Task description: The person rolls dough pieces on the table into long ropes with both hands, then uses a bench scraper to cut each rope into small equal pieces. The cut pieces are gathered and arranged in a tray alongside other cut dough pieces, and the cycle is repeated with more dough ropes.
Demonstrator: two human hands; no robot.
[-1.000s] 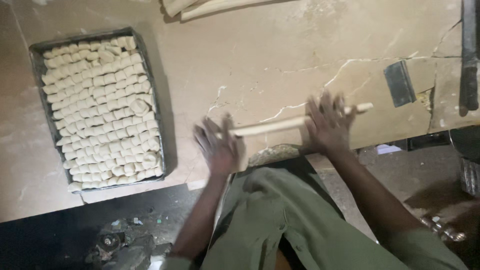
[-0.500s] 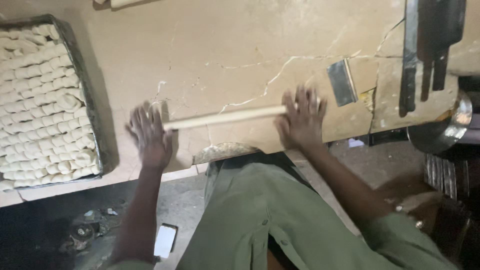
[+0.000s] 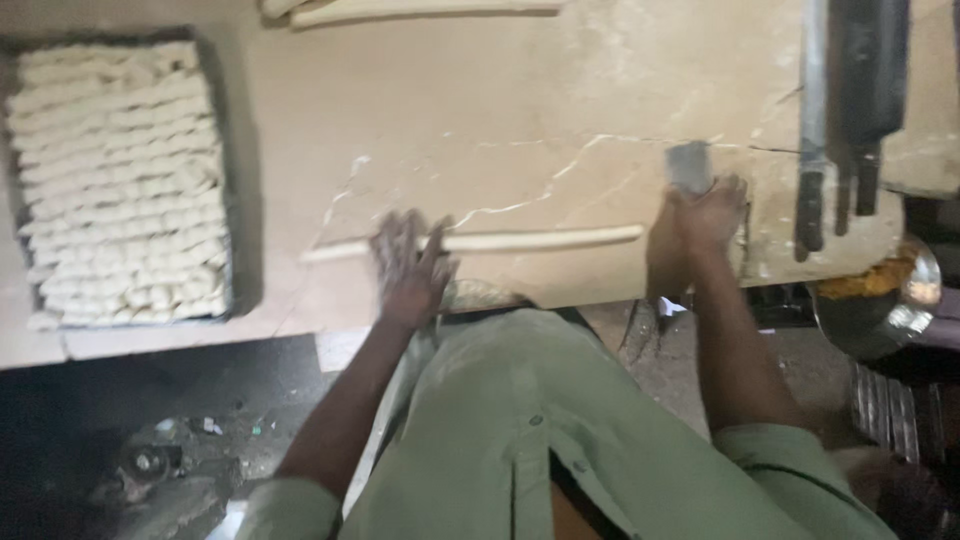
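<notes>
One dough rope (image 3: 540,240) lies under your left hand (image 3: 408,268), fingers spread flat. Your right hand (image 3: 697,222) grips the metal scraper (image 3: 689,166). Tray of cut dough pieces (image 3: 120,180) sits well left; long knives (image 3: 845,110) lie right.

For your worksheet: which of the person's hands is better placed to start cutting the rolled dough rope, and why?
Probably the right hand: it is already on the metal scraper beside the end of the dough rope. The left hand lies flat on the rope, away from the scraper.

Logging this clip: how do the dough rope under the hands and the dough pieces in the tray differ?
The dough rope is one long thin strand lying bare on the marble counter; the dough pieces are many short cuts packed in rows inside the dark tray. The left hand rests on the rope; nothing touches the pieces. Both look pale.
</notes>
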